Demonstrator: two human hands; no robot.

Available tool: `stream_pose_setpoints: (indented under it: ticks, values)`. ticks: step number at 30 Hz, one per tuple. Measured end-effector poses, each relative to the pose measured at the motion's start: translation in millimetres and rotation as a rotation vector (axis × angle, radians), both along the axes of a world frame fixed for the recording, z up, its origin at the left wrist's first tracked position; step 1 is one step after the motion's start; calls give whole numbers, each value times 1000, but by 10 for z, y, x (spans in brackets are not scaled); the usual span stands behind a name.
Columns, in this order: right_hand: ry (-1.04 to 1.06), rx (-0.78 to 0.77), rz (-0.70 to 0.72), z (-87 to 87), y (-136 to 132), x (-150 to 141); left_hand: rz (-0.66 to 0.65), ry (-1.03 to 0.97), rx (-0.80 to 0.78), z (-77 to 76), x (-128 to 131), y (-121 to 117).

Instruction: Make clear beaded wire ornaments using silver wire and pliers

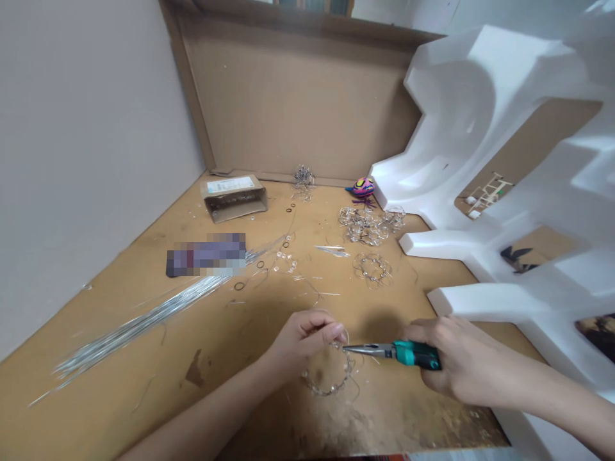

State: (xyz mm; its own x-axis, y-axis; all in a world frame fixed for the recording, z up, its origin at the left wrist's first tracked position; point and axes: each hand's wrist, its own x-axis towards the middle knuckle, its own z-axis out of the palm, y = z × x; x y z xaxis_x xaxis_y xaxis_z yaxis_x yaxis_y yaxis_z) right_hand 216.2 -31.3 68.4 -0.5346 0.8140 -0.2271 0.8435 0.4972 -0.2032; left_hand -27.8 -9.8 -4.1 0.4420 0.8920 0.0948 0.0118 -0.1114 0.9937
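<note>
My left hand [312, 336] pinches the upper edge of a ring of bent wire and clear beads [331, 389]. The ring stands a little above the near part of the table, with thin wire ends sticking out around it. In my right hand [449, 358] are needle-nose pliers [408, 353] with teal and black handles. Their narrow tip points left and meets the ring beside my left fingertips. The tip's exact grip on the wire is too small to make out.
A bundle of straight wires [158, 317] lies on the left, under a blurred flat object [206, 255]. Further back are an open cardboard box [235, 198], beaded wire rings [372, 269] and a colourful ball-like object [362, 187]. White foam packing [461, 243] edges the right side.
</note>
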Motion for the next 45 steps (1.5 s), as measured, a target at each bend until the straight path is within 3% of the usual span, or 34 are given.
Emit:
stream_pose_setpoints:
  ticks: [4,9,17,25,35,41,45]
  values:
    - [-27,-7,-18,-14,-18,-3,15,-26,-147,-32,3,22]
    - [2,8,-87,-59,-40,29,55,-224,-318,-50,-30,55]
    - [21,51,-185,-174,-92,107,85,-252,-345,-6,-75,66]
    - [-80,186,-190,-253,-135,123,53,-191,-352,-6,-43,50]
    - [-129,294,-191,-336,-150,104,52,-113,-321,18,-19,36]
    - [-73,295,-179,-421,-124,212,74,32,-96,-19,-26,-20]
    - [-89,368,-157,-384,-102,360,134,178,17,-21,-31,-32]
